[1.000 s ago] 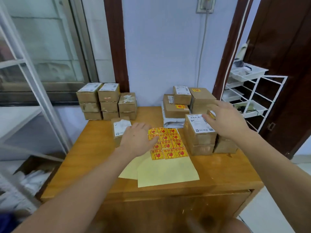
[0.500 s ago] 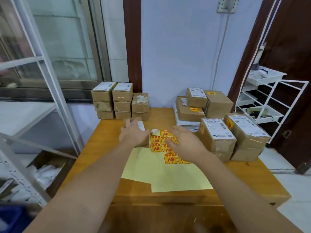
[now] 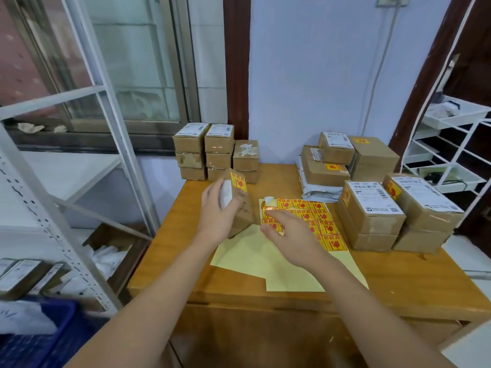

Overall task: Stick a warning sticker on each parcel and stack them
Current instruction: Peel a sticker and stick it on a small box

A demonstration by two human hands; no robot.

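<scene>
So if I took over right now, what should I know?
Left hand holds a small parcel, tilted off the table, warning sticker already on it.
Right hand rests on the sticker sheet, fingers on the stickers at its left edge.
Done: stickered parcels stacked on the right.
Left: stack this parcel; sticker the back-left stack, where I see no stickers.

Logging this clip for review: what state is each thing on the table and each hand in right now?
Left hand: grips the tilted parcel.
Tilted parcel: lifted at an angle, sticker already on.
Right hand: fingers resting on the sticker sheet.
Sticker sheet: flat on the table, partly used, one corner peeled.
Right stacks: stickered, two high.
Back-left stacks: no stickers visible.
</scene>
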